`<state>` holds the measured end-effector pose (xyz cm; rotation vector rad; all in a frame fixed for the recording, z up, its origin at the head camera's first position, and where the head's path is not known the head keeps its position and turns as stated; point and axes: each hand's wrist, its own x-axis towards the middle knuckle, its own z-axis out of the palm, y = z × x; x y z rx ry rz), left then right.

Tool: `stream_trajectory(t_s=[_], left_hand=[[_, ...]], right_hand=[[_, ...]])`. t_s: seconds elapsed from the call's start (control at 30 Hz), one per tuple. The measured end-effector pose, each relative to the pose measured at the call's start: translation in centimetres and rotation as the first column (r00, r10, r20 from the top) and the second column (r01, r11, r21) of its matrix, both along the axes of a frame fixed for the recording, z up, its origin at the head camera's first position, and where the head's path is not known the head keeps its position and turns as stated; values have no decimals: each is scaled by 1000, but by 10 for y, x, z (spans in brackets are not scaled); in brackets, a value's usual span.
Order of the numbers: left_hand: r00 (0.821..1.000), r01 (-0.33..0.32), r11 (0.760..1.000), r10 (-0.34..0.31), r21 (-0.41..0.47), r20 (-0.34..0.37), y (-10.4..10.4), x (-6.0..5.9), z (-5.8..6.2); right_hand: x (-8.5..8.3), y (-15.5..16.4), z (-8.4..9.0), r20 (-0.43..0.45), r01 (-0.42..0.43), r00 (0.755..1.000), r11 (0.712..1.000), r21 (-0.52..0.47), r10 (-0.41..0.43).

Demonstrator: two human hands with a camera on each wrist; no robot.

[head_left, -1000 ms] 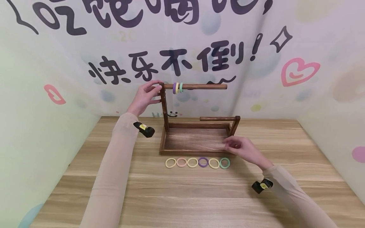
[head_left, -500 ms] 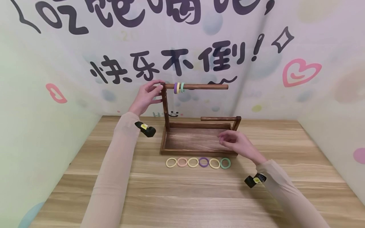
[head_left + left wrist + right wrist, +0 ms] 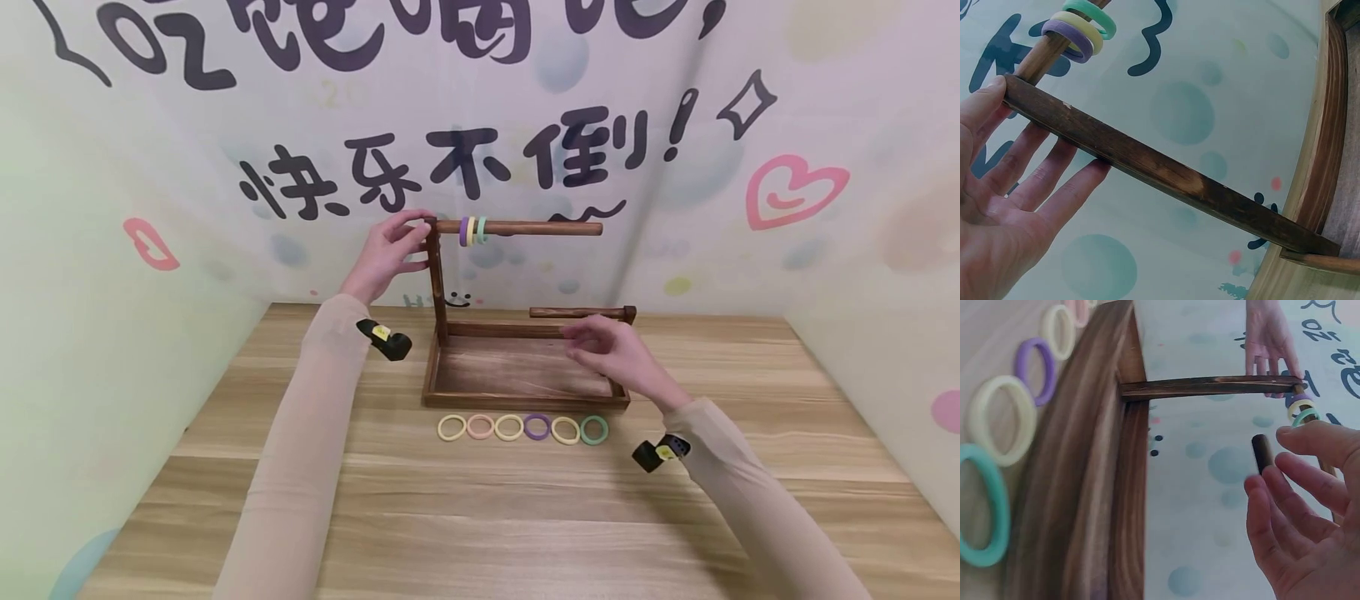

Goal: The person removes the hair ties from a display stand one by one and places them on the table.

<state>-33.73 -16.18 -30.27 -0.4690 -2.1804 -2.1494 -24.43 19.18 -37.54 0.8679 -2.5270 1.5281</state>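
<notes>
Both hands were at the wooden rack (image 3: 517,367) in the middle of the frame. At centre left, the left hand (image 3: 386,254) lay against the top of the rack's tall post (image 3: 435,283), its fingers (image 3: 1054,187) straight behind the post and the thumb resting at the post's upper end; nothing was pinched. Lower right of centre, the right hand (image 3: 611,354) hovered over the rack's tray, just below the short lower bar (image 3: 577,313), with its fingers (image 3: 1285,506) loosely bent and holding nothing. In the right wrist view the end of that bar (image 3: 1262,452) showed just beside the fingertips, apart from them.

From the post's top, the long upper bar (image 3: 525,227) ran to the right. Three hair rings hung on it near the post: a purple ring (image 3: 464,231), a yellow ring (image 3: 472,232) and a green ring (image 3: 482,231), side by side and touching.

On the bench (image 3: 480,517), just in front of the tray's front edge, six more rings lay flat in a row from left to right: pale yellow (image 3: 452,427), pink (image 3: 480,427), pale yellow (image 3: 508,427), purple (image 3: 537,427), pale yellow (image 3: 566,430) and teal (image 3: 594,430).

Black wrist cameras (image 3: 384,339) sat on both sleeved forearms. Behind the bench stood a pastel wall (image 3: 225,125) with dark lettering and a pink heart (image 3: 795,190) at the upper right.
</notes>
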Motion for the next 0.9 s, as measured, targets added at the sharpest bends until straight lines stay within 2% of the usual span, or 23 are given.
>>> stream_trajectory(t_s=[0.13, 0.27, 0.53, 0.8, 0.9], left_hand=[[1000, 2, 1000, -2, 4, 0, 0, 0, -1], [1000, 7, 1000, -7, 5, -2, 0, -1, -1], [1000, 2, 1000, -2, 20, 15, 1, 0, 1], [1000, -2, 1000, 2, -12, 3, 0, 2, 1], [1000, -1, 1000, 1, -14, 1, 0, 1, 0]], right_hand=[[-5, -7, 8, -26, 10, 1000, 1000, -10, -10], [-6, -13, 15, -14, 16, 1000, 1000, -13, -16], [11, -37, 52, -118, 24, 993, 1000, 0, -24], [8, -48, 68, -176, 71, 982, 997, 44, -62], [-2, -49, 67, -177, 71, 982, 996, 46, -62]])
